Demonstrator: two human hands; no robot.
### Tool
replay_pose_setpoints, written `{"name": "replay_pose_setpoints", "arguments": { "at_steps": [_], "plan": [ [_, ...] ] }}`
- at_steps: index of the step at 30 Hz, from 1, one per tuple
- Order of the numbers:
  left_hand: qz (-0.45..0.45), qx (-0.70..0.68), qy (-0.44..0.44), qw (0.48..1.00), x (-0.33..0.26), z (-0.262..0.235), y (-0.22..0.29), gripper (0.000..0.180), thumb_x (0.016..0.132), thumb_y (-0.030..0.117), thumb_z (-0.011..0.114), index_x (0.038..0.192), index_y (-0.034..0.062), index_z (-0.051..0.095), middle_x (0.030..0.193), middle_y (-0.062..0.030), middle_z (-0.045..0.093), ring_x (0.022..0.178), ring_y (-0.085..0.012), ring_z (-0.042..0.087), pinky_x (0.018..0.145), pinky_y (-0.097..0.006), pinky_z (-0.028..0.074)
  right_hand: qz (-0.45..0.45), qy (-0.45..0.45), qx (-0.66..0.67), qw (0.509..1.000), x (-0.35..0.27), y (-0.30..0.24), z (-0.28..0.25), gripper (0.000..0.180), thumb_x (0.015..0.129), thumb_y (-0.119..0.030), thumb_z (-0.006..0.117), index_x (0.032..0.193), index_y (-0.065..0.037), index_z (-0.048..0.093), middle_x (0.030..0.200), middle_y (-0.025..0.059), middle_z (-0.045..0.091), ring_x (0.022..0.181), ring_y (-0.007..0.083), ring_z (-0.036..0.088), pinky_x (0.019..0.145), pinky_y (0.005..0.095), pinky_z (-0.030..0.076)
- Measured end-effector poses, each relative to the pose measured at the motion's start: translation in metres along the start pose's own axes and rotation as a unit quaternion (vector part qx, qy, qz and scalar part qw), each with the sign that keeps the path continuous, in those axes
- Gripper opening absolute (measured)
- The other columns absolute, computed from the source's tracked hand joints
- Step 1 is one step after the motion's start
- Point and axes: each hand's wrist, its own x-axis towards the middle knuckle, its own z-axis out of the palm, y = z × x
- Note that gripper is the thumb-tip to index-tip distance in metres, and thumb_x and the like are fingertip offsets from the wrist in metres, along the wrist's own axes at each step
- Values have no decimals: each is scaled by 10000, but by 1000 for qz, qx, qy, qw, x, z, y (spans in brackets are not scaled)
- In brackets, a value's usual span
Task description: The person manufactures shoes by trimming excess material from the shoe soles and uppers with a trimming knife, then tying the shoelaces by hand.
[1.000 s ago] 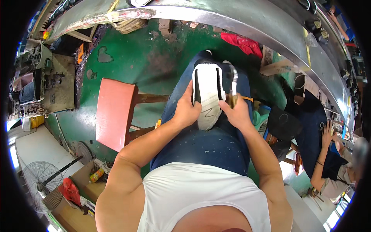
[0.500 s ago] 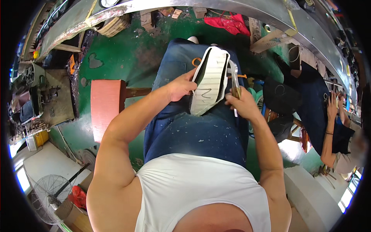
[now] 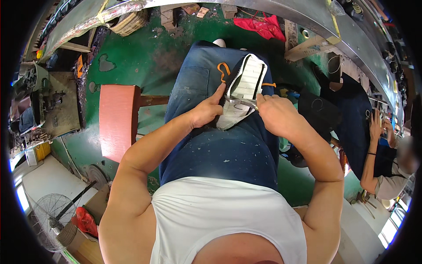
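Shoe (image 3: pixel 244 88) lay sole-up on the lap, left hand (image 3: pixel 205 113) gripping its edge, right hand (image 3: pixel 274 115) clenched on a metal tool (image 3: pixel 241 102) at the heel; sole work looked mid-way.

A shoe (image 3: pixel 242 90) lies sole-up on the person's lap, the left hand (image 3: pixel 205 112) at its left edge, the right hand (image 3: pixel 274 115) at its right. A stool (image 3: pixel 118 121) stands left; 1 co-worker (image 3: pixel 387 171) sits far right.
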Motion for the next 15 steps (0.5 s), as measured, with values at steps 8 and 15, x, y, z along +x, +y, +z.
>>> {"name": "replay_pose_setpoints", "arguments": {
  "at_steps": [8, 15],
  "plan": [
    [-136, -301, 216, 919, 22, 25, 22, 622, 1089, 441, 251, 1552, 29, 302, 1565, -120, 378, 1413, -232, 384, 1144, -336, 332, -19, -43, 124, 991, 16, 9, 24, 248, 903, -238, 650, 997, -14, 601, 843, 226, 665, 833, 435, 648, 756, 529, 508],
    [-39, 154, 311, 937, 40, 22, -1, 564, 1078, 389, 302, 1395, -27, 514, 1301, -279, 605, 1205, -418, 589, 1026, -421, 445, 0, 12, 205, 979, -1, 8, 37, 293, 887, -161, 654, 1089, 21, 546, 955, 239, 643, 909, 428, 638, 808, 490, 506]
  ]
}}
